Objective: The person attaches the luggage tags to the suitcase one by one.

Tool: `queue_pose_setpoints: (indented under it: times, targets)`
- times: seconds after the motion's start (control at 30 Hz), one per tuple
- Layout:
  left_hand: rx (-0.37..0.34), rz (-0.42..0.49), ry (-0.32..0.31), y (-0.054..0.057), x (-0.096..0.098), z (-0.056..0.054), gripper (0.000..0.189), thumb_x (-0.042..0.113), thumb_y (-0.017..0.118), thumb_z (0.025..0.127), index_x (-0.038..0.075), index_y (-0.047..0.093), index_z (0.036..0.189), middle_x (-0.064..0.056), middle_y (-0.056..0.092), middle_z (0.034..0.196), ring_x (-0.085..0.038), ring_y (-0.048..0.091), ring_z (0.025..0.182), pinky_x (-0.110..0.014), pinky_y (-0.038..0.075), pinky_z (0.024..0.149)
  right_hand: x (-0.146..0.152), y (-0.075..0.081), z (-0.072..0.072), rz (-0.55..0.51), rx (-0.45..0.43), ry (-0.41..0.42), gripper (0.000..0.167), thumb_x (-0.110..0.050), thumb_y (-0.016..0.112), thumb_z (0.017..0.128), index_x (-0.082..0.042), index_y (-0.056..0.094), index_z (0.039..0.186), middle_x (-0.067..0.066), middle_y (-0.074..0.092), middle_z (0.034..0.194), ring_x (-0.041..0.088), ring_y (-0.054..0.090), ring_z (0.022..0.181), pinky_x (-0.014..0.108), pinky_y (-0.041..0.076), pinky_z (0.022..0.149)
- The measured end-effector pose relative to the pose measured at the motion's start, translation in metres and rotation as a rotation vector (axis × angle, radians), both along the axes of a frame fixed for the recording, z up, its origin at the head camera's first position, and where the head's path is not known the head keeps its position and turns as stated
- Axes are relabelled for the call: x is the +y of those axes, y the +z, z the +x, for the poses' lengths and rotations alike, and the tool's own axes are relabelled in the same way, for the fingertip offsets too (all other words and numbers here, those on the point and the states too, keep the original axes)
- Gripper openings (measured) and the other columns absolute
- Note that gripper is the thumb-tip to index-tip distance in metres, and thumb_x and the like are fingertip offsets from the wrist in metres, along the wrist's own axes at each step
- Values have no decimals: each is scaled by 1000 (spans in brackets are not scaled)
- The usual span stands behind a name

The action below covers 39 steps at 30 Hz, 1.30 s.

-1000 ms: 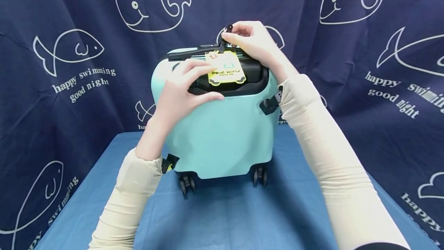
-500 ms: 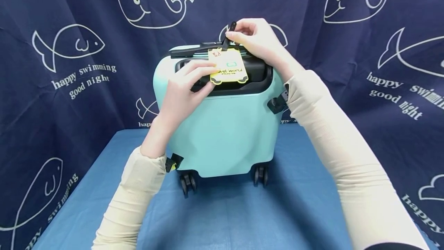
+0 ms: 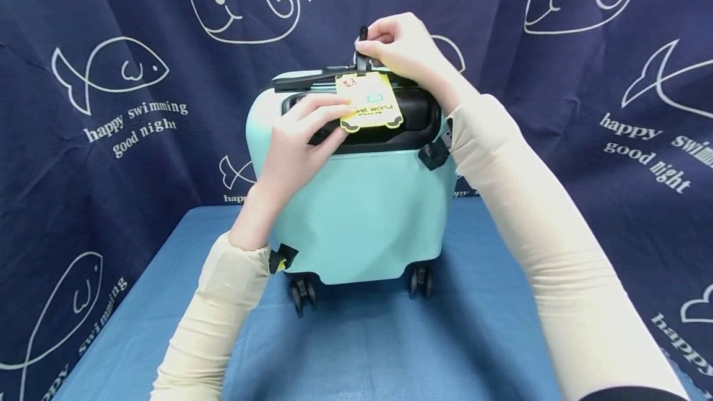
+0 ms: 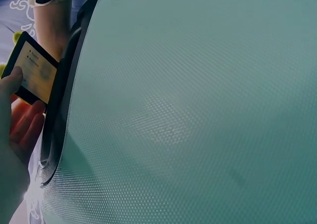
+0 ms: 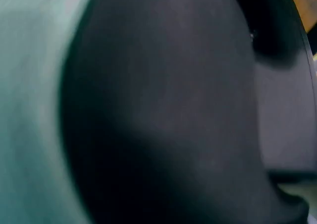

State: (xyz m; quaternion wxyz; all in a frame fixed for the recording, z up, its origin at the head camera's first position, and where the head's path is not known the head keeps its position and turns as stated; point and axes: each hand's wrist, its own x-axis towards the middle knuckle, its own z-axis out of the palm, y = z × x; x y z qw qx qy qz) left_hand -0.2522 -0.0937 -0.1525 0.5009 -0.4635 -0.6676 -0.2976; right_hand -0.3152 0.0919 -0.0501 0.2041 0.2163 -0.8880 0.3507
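Note:
A light teal suitcase (image 3: 362, 215) stands upright on its wheels. Over the black handle (image 3: 418, 113) at its top hangs a yellow luggage tag (image 3: 370, 101) with "Travel World" lettering. My left hand (image 3: 292, 147) pinches the tag's left edge between thumb and fingers. From the left wrist side, the tag's back shows a card (image 4: 37, 70) in a black frame, with my thumb (image 4: 15, 78) on it. My right hand (image 3: 409, 51) pinches the black strap (image 3: 362, 57), which rises from the tag's top. The right wrist view holds mostly blurred black suitcase trim (image 5: 178, 85); no fingers show there.
A blue cloth (image 3: 345, 351) covers the table under the suitcase. Behind and at both sides hangs a navy curtain (image 3: 128, 203) with white whales and fish. Black caster wheels (image 3: 302, 293) show at the suitcase's bottom.
My left thumb has come up from below to meet the fingers on the tag's edge. My right hand has risen slightly, and the strap now stands nearly straight up.

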Motion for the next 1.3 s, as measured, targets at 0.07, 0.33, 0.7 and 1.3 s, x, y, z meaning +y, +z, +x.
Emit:
queue_pose_setpoints:
  times: [0.07,0.33,0.7,1.3]
  targets:
    - [4,7,-1,1,0,0,17,0,63,85,0,70,100,-15,67,103,-25,63,101,-30,46,93,-3,1,-1,-18,-31,-14,17,-27,65,87,-11,62,81,-17,52,55,4,50,62,19,35,65]
    - [-12,-1,-14,-2,-2,-1,16,2,65,84,0,70,99,-15,67,101,-26,62,100,-30,45,94,-7,-6,-10,18,-101,-62,19,-28,65,87,-11,62,80,-15,48,55,3,44,58,19,33,60]
    - [-20,22,-110,-4,-6,-4,17,0,67,82,-2,70,98,-17,67,101,-27,62,100,-32,45,94,-5,-6,-8,-45,-198,-84,27,-33,71,80,-14,70,100,-9,62,81,6,52,78,19,39,71]
    - [-42,44,-123,-12,-4,-6,24,-3,66,79,-2,69,102,-18,65,108,-27,60,107,-31,44,96,1,-12,-6,12,-120,-70,18,-34,65,85,-17,68,81,-15,55,66,6,48,73,19,36,68]
